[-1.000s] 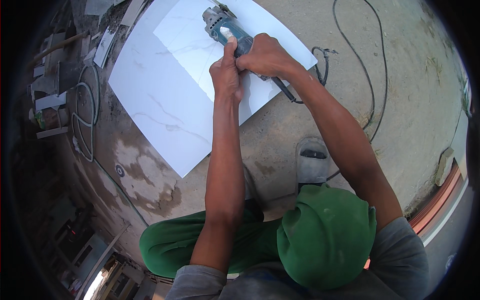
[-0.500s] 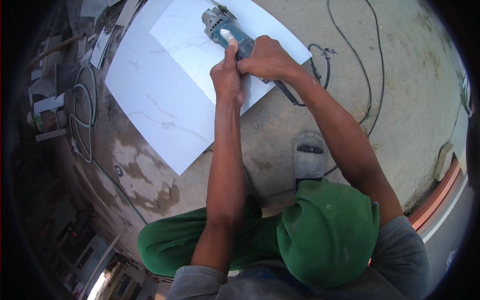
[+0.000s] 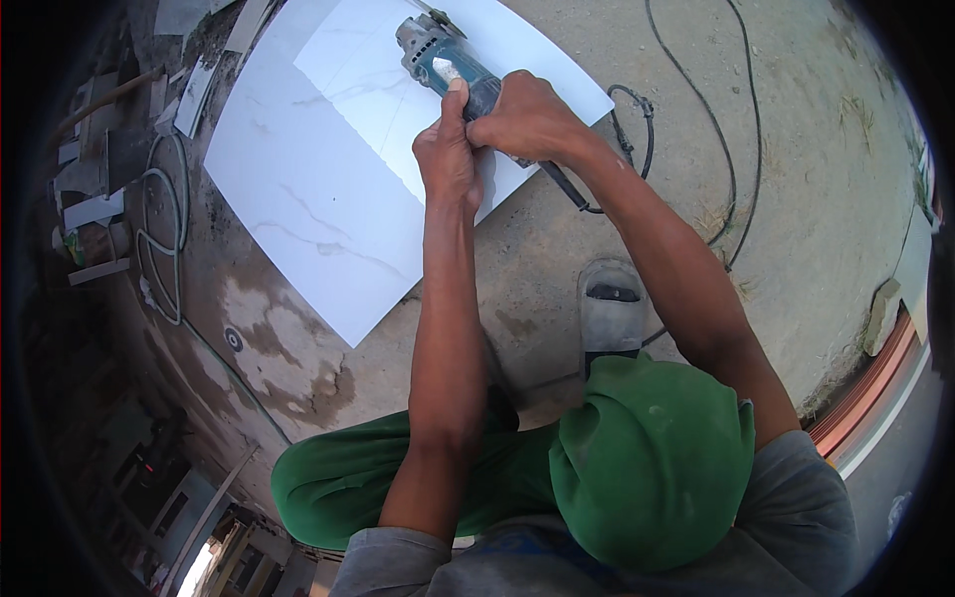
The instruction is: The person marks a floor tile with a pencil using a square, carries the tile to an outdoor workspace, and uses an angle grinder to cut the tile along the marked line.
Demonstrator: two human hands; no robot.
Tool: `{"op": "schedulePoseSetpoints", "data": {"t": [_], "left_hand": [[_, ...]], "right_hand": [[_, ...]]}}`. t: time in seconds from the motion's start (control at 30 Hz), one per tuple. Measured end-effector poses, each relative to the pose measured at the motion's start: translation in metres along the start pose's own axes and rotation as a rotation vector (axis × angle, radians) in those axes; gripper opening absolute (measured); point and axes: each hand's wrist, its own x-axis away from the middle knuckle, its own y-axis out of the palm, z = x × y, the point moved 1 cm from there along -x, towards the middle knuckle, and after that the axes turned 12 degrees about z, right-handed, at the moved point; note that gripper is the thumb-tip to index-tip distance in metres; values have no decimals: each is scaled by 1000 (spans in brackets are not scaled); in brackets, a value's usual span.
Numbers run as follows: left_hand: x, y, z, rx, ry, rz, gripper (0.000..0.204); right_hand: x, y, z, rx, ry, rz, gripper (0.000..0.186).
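Note:
A blue-green angle grinder [image 3: 445,62] with a grey metal head lies over a large white marbled tile [image 3: 308,189]. My right hand [image 3: 524,117] wraps round the rear of its dark body. My left hand [image 3: 448,154] grips the same tool from the left, thumb laid along the housing. Part of the disc and its guard shows at the far end; whether the disc touches the tile I cannot tell. A thin line runs across the tile near the grinder. From the tool's back end a black power cord [image 3: 567,187] leads off to the right.
Black cable [image 3: 731,149] loops over the concrete ground at right. A grey-green hose [image 3: 182,199] curls at left, near broken tile pieces [image 3: 95,207] and a small round disc [image 3: 234,339]. My sandalled foot [image 3: 612,316] stands just short of the tile.
The whole view has shifted very slightly, with tile, grinder and hands a few pixels further left. Both hands keep the same hold on the grinder.

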Motion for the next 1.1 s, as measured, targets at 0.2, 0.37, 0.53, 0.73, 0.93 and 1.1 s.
{"op": "schedulePoseSetpoints", "data": {"t": [0.2,0.37,0.53,0.73,0.93,1.1], "left_hand": [[-15,-1,6,-17,21,-11,54],[-18,-6,14,-72,8,-64,73],[-9,-6,6,-83,-15,-55,70],[3,-1,2,-43,-4,-8,58],[11,-2,1,-22,2,-16,56],[15,-5,-1,-61,-16,-69,72]], "right_hand": [[-16,9,1,11,-47,54,46],[-18,12,-4,14,-38,59,47],[-6,5,-1,11,-13,10,47],[1,3,5,-4,3,12,44],[5,4,9,10,-14,21,43],[8,4,14,9,-32,32,42]]}}
